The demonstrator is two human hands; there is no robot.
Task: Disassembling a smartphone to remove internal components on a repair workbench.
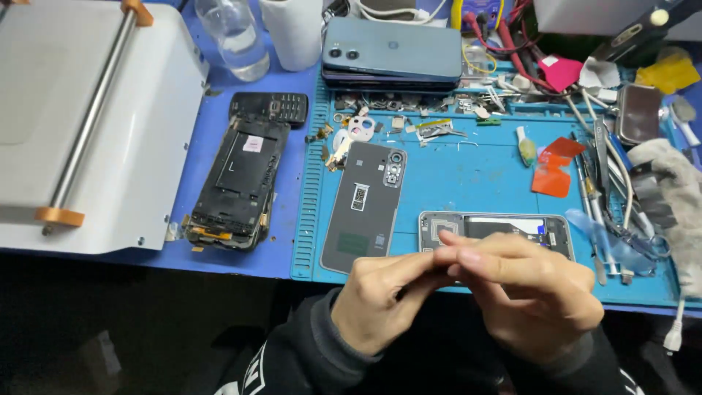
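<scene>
Something tiny sits pinched between my left hand (pixel 380 296) and my right hand (pixel 534 292), too small for me to tell what it is. Both hands are closed together just in front of the opened grey phone (pixel 497 230) on the blue work mat (pixel 468 175). I think I am readying a small part, and next it needs a careful, steady placing.

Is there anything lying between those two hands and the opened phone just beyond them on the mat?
Nothing visible does. The left hand and right hand meet fingertip to fingertip right in front of the opened phone, partly covering its near edge.
</scene>
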